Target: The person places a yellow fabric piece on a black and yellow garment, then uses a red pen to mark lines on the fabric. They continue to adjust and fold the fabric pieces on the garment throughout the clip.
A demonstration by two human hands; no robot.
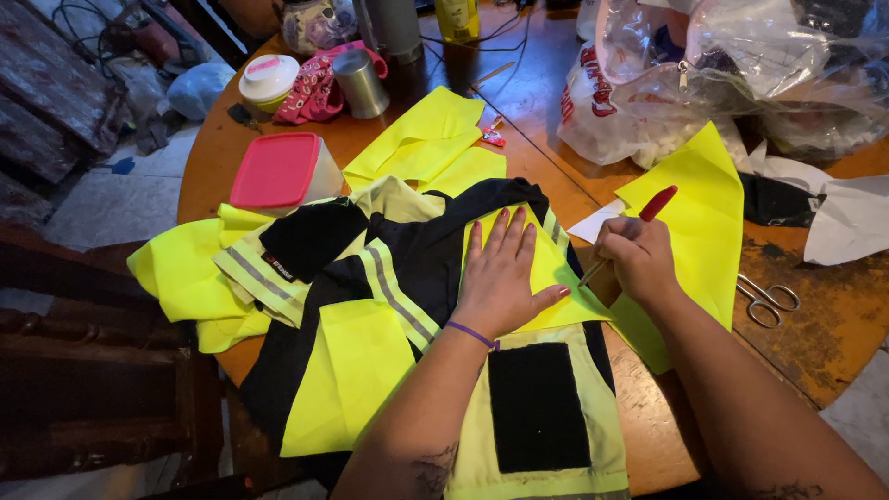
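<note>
Left hand (500,273) flat, fingers spread, pressing a neon-yellow fabric piece (546,268) onto the black and yellow reflective-striped safety vest (407,278) — grip wide, holding nothing. Right hand (639,259) in a narrow grip, closed round a red-capped pen (639,222), tip touching the yellow piece's right edge. Vest spread mid-front on the round brown wooden desk (824,333). Silver scissors (767,300) lie just right of the right hand. Pink-lidded plastic box (278,171) behind the vest, small steel cup (360,83) further back — clear plastic bags (732,65) top right.
</note>
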